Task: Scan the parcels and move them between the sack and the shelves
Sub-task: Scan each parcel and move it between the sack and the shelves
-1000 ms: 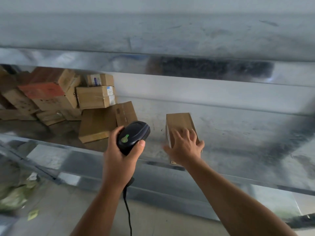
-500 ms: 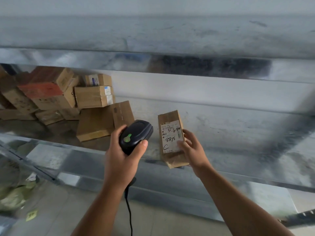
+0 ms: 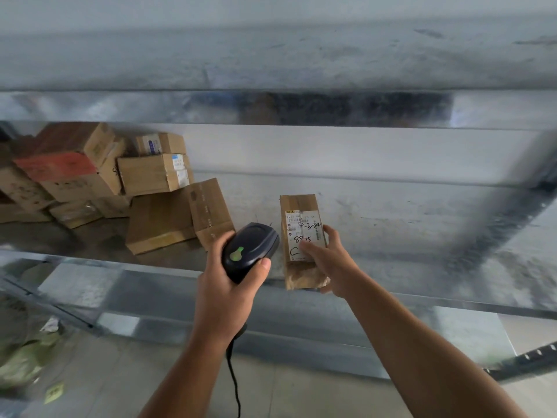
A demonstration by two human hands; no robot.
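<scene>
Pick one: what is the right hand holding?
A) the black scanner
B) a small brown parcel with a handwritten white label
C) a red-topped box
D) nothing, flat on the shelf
B: the right hand grips the parcel with its label facing the camera, while the left hand holds the scanner.

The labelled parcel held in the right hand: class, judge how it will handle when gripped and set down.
Probably light: the right hand alone holds the parcel up. Likely stiff, since it keeps its box shape, though its crumpled lower end may give. Tall and narrow, it could tip if stood upright.
</scene>
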